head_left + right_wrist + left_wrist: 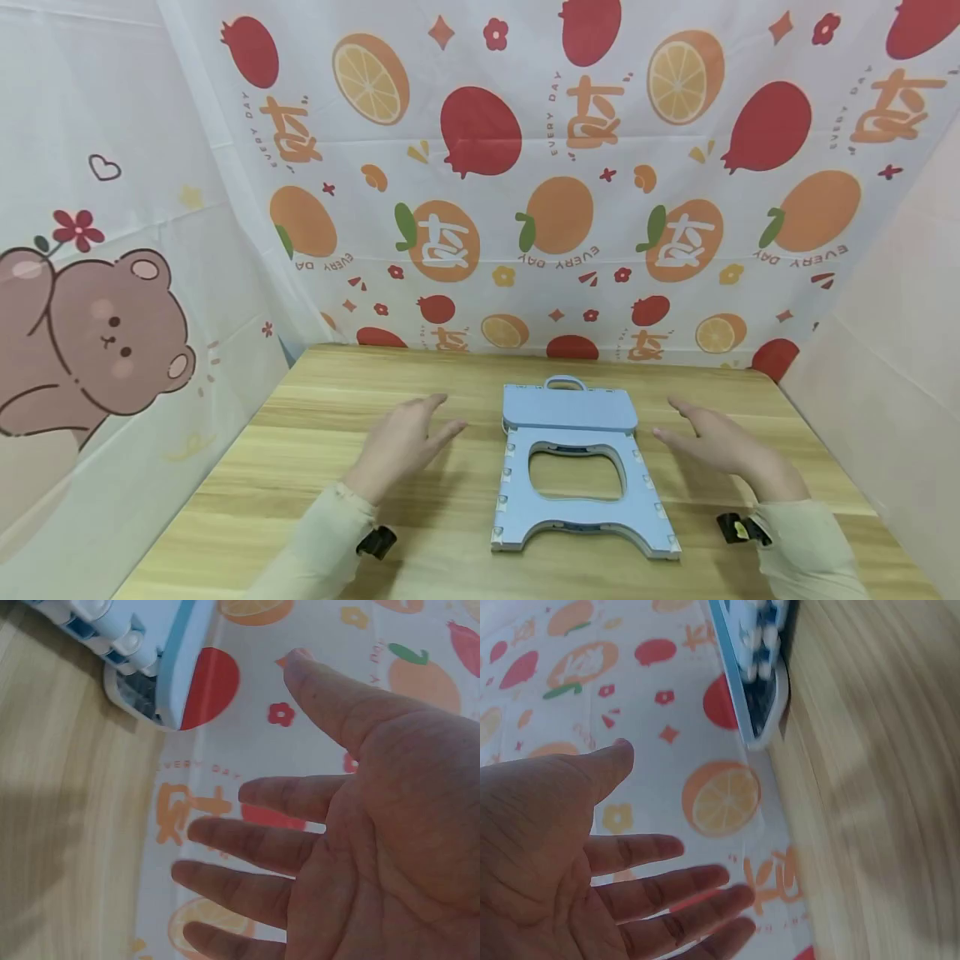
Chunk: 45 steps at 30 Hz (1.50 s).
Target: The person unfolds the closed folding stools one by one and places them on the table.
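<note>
A light blue folding step stool lies folded flat on the wooden table, its loop handle toward the back wall. Its leg panel, with a large cut-out, extends toward the person. To the left of the stool, my left hand hovers apart from it, fingers spread and nothing held. On the other side my right hand is likewise off the stool, thumb and fingers extended. Each wrist view catches the stool's hinged edge beyond the thumb, and both palms appear bare.
The wooden tabletop reaches back to a hanging cloth printed with fruit. A pale sheet with a bear print hangs at the left, and a plain pale sheet at the right. Each wrist wears a black strap.
</note>
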Each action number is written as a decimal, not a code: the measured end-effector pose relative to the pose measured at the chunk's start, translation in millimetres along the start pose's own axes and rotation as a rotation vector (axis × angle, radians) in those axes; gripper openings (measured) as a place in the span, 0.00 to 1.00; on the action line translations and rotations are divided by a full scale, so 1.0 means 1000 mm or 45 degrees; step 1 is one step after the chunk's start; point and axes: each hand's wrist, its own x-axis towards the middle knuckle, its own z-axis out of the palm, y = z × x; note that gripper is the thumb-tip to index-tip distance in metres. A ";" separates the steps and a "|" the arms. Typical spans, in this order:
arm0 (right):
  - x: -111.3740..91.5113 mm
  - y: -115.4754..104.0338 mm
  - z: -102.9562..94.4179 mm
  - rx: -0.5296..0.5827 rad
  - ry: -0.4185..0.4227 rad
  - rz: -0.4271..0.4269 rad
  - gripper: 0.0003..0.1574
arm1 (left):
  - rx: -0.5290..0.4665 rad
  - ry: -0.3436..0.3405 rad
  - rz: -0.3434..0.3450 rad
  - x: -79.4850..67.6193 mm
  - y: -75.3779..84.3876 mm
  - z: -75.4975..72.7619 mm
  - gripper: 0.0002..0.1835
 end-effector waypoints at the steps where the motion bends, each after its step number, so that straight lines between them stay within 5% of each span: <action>1: 0.003 0.001 0.000 0.007 -0.022 -0.002 0.55 | -0.031 -0.003 0.008 0.002 0.003 0.002 0.32; 10: 0.036 0.013 0.001 0.036 -0.149 0.005 0.51 | -0.224 -0.050 0.094 0.010 0.035 0.027 0.25; 20: 0.065 0.015 0.009 0.005 -0.185 -0.022 0.49 | -0.243 -0.101 0.184 0.002 0.057 0.055 0.23; 34: 0.088 0.018 0.016 0.058 -0.232 -0.023 0.45 | -0.260 -0.112 0.222 -0.017 0.069 0.064 0.23; 45: 0.089 0.016 0.018 0.061 -0.233 0.005 0.45 | -0.206 -0.113 0.211 -0.018 0.070 0.069 0.24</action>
